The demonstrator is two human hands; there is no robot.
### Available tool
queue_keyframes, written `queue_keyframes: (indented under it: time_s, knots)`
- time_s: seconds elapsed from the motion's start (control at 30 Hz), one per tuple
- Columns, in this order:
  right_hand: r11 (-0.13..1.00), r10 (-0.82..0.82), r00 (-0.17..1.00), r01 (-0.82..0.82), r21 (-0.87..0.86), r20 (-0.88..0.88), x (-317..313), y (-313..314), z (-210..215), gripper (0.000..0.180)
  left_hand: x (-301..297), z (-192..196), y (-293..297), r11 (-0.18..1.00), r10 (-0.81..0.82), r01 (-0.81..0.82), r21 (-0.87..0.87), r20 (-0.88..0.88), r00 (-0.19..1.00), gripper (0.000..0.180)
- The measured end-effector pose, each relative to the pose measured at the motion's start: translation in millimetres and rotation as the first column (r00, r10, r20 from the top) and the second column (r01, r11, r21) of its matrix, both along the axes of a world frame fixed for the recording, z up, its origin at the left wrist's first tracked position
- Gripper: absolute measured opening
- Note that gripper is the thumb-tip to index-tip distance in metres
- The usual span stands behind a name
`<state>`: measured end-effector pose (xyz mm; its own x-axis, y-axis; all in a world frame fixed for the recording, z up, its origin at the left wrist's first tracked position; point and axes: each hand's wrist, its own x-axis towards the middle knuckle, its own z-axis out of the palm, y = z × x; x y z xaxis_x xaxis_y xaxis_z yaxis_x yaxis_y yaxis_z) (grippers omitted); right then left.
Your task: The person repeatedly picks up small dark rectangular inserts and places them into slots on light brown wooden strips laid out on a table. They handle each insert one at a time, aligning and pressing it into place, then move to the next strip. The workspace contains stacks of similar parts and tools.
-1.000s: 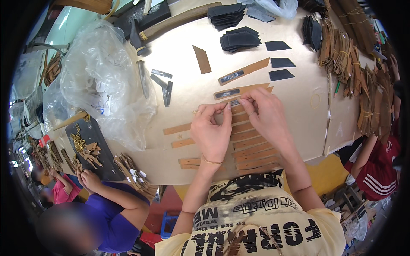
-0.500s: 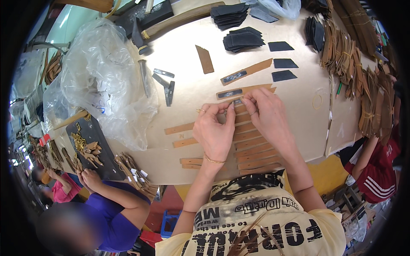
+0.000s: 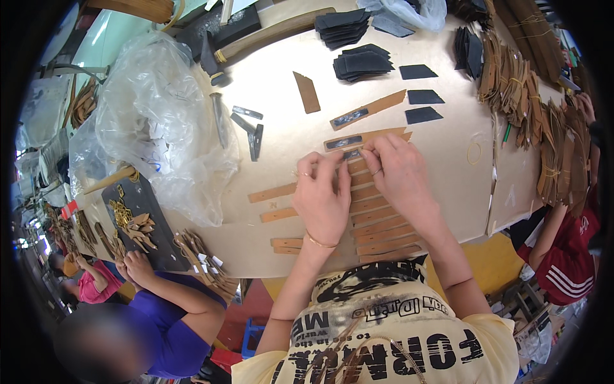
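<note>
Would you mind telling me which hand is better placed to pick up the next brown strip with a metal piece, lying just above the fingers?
Probably the right hand: its fingertips sit almost against that brown strip, while the left hand lies lower and further left, resting on the row of strips.

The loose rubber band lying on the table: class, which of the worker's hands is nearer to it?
Right. The right hand works at the brown strips, with the rubber band just off to its right; the left hand lies on the far side of the right hand.
</note>
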<state>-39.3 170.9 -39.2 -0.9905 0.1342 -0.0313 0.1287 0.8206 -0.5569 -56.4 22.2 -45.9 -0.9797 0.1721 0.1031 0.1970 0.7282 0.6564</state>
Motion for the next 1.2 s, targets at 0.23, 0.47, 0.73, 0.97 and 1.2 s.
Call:
queue_keyframes:
  time_s: [0.23, 0.47, 0.73, 0.97, 1.2]
  knots:
    - [1.0, -0.007, 1.0, 0.008, 0.028, -0.029, 0.5, -0.3, -1.3, 0.017, 14.1, -8.0, -8.0, 0.92, -0.194, 0.137, -0.367, -0.124, 0.973, 0.051]
    - [0.984, -0.16, 0.976, 0.169, 0.054, -0.148, 1.2, -13.8, -6.4, 0.016, 19.3, -10.9, -5.4, 0.862, -0.239, 0.13, -0.49, -0.166, 0.957, 0.048]
    - [0.913, -0.317, 0.919, 0.363, 0.186, -0.236, 3.0, -0.7, -4.8, 0.013, 18.3, -6.5, -6.9, 0.875, -0.24, 0.174, -0.451, -0.094, 0.966, 0.051]
    - [0.975, 0.041, 0.966, 0.017, 0.223, -0.255, 23.8, 11.4, 4.3, 0.031, 6.8, -0.8, -15.4, 0.98, -0.193, 0.194, -0.049, 0.021, 0.981, 0.039]
    - [0.922, 0.105, 0.974, -0.019, 0.387, -0.202, 34.5, -19.2, -12.8, 0.043, -16.9, 2.0, -59.6, 0.993, 0.117, -0.113, 0.032, -0.171, 0.978, 0.026]
